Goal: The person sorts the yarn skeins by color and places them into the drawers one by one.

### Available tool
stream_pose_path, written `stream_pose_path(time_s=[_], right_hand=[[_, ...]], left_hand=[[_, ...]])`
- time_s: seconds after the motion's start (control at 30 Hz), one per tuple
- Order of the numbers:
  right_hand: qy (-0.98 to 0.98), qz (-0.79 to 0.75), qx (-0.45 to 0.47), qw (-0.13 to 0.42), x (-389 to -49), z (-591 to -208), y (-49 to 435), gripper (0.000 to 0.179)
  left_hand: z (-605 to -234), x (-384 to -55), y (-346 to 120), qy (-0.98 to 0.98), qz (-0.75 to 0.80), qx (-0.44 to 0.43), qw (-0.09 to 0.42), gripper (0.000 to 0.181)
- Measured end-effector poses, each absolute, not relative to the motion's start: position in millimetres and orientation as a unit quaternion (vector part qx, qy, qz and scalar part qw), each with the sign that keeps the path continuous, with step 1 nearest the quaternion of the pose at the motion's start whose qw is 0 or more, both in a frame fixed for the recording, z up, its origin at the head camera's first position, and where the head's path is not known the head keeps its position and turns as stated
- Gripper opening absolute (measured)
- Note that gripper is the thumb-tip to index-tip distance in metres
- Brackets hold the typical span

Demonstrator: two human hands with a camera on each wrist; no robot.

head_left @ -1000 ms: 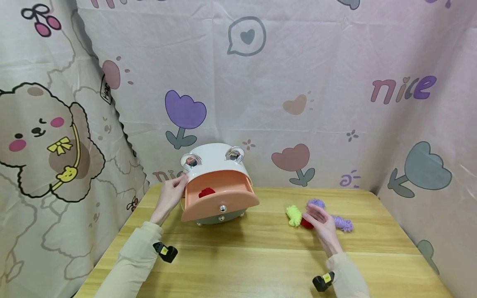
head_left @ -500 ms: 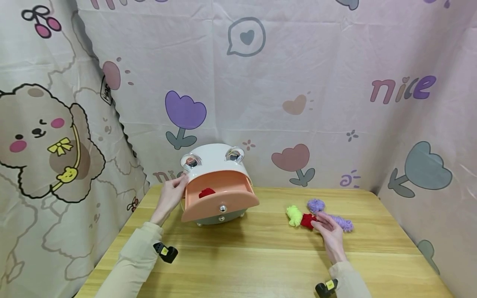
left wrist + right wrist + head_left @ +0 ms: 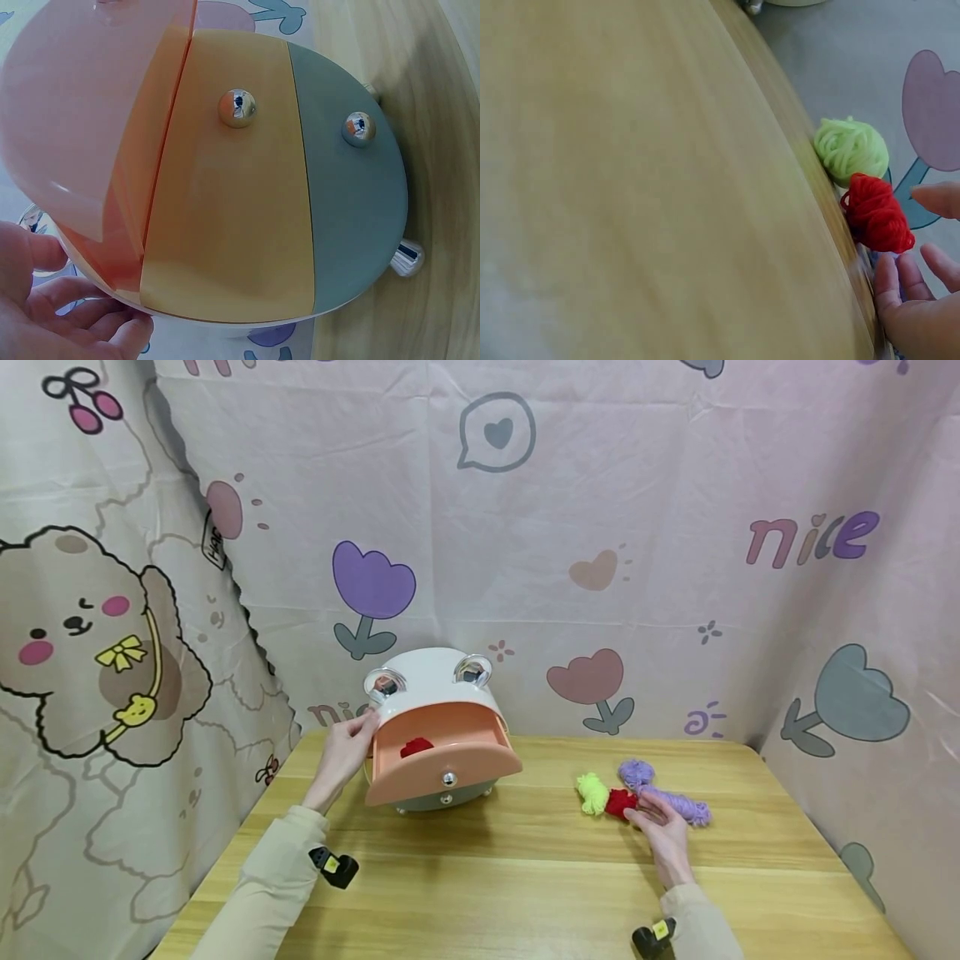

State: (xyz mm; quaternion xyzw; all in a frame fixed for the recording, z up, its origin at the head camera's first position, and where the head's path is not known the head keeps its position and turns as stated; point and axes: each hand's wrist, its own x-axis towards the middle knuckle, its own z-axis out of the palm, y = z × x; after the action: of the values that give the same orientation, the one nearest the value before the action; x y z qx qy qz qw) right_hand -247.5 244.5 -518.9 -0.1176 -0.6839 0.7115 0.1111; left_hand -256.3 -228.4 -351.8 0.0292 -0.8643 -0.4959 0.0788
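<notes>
In the head view, the left hand [image 3: 345,758] has its grip on the side of a rounded white plastic cabinet [image 3: 435,675], which faces the person with its peach drawer [image 3: 442,774] pulled out forward. On the wooden table [image 3: 517,885], the right hand [image 3: 666,837] is loosely spread at a red yarn bundle [image 3: 619,804], between a lime-green yarn bundle [image 3: 592,795] and a lilac skein pointing rightward [image 3: 688,810].

In the left wrist view, curled fingers [image 3: 133,334] and thumb hold the cabinet's rim.

In the right wrist view, the red bundle's long axis slants from the green one toward the unclosed fingertips [image 3: 887,268]; contact is unclear.
</notes>
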Motion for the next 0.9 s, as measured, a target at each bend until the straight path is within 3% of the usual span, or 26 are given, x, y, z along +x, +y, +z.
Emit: stream_pose_path(time_s=[0.9], right_hand=[[-0.77, 0.624, -0.123, 0.05, -262.4, -514.9, 242.2, 0.066]], left_hand=[[-351.8, -256.5, -228.5, -0.865, -0.493, 0.031, 0.086, 0.053]])
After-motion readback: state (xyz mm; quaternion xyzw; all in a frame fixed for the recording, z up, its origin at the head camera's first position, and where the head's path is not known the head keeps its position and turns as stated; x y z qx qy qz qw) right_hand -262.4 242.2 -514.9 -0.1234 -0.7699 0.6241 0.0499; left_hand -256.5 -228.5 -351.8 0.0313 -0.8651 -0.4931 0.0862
